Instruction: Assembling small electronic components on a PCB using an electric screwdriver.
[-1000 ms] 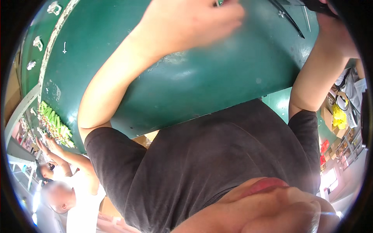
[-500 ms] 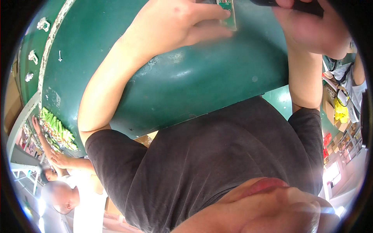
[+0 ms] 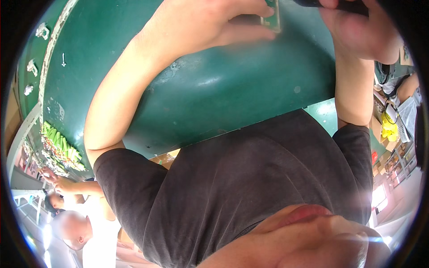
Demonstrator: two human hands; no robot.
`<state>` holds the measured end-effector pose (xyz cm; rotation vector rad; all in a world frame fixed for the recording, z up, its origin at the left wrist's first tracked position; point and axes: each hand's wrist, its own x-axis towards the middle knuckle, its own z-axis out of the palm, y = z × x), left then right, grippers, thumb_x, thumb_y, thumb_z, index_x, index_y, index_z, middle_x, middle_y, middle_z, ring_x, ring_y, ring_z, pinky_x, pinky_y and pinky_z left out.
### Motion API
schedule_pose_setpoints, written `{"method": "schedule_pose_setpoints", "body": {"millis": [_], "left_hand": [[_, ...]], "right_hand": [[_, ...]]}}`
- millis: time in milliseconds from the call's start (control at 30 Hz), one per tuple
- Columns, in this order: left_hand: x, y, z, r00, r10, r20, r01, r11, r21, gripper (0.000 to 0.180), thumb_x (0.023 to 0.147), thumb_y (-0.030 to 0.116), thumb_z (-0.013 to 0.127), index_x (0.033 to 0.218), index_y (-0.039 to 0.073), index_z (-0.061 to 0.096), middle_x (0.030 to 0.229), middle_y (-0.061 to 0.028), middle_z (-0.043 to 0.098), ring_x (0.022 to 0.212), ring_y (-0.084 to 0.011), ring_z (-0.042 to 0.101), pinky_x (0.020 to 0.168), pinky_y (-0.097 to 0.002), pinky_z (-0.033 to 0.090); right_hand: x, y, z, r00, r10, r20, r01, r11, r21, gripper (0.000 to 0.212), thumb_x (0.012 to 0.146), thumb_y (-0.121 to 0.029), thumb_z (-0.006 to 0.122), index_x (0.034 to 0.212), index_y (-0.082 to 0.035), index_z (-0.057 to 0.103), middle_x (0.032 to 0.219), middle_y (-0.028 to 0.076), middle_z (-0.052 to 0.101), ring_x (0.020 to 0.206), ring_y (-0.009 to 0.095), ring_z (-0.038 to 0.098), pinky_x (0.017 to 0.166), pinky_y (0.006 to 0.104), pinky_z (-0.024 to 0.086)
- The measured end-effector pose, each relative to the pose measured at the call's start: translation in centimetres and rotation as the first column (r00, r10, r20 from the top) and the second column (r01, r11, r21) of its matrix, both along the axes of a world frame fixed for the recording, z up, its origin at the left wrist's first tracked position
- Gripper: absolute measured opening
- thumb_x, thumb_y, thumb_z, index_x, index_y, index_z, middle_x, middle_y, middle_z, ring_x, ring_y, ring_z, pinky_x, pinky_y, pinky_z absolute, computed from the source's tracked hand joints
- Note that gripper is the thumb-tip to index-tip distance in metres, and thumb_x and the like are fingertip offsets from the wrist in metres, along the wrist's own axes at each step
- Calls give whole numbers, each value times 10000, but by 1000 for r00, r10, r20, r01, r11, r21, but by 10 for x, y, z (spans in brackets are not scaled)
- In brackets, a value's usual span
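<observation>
At the top of the head view, my left hand [image 3: 201, 22] grips a small green circuit board [image 3: 273, 21] by its left side, between thumb and fingers. The board's upper part is cut off by the picture's edge. To its right, my right hand [image 3: 362, 33] is closed around a black, elongated tool [image 3: 353, 6]. Only a stretch of the tool shows, so its kind is unclear. Both hands are over the green tabletop [image 3: 241, 85].
Light-green strips [image 3: 60, 140] lie heaped near the table's left edge, beside several small white parts [image 3: 42, 31] farther up. A person in white [image 3: 98, 236] works at lower left. At far right are another person's arm [image 3: 407, 87] and a yellow bag [image 3: 389, 127].
My left hand and the circuit board have shifted slightly right and up. My right hand keeps its hold on the black tool. The co-worker's hands at left have moved closer together.
</observation>
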<state>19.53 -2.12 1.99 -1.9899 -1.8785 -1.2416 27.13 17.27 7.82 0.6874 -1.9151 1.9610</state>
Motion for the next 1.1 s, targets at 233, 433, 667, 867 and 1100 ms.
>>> {"method": "schedule_pose_setpoints", "body": {"millis": [233,433,667,867,1100], "left_hand": [[4,-1,11,999,18,-46,-22,996,-84,276,730,166,879,907,19,726,1362,-217,575,1227,-417,585,985,-457,527],[5,4,10,1000,11,-20,-12,998,-66,256,767,201,847,907,22,730,1324,-202,580,1218,-403,567,1002,-441,512],[9,2,29,999,32,31,-27,991,-134,242,788,223,827,903,31,734,1294,-191,578,1236,-391,542,1020,-428,497],[-35,-12,58,916,314,-248,-345,934,-92,218,735,162,799,889,26,725,1240,-199,651,1152,-333,642,942,-421,546],[-162,-109,35,487,874,-3,-866,482,-134,167,843,99,685,969,-2,645,1006,-172,694,880,-275,686,862,-350,532]], "right_hand": [[-6,-3,-4,995,72,65,-75,997,35,246,1038,-257,500,857,-91,503,657,-3,447,547,107,448,584,255,418],[-3,-10,-1,994,25,-111,-27,999,-21,422,1005,-112,586,1347,-92,340,673,9,470,494,110,438,490,257,396],[-3,-10,-5,990,-37,-134,23,994,-110,470,978,-77,613,1329,-86,299,653,8,461,474,116,454,468,252,409],[-2,0,-3,996,-39,-86,21,978,-209,510,955,1,589,1366,-67,295,645,15,477,474,125,474,461,268,446],[-10,-10,-20,996,-89,-26,85,987,-137,551,883,53,609,1365,10,344,691,58,576,502,110,526,481,237,431]]}}
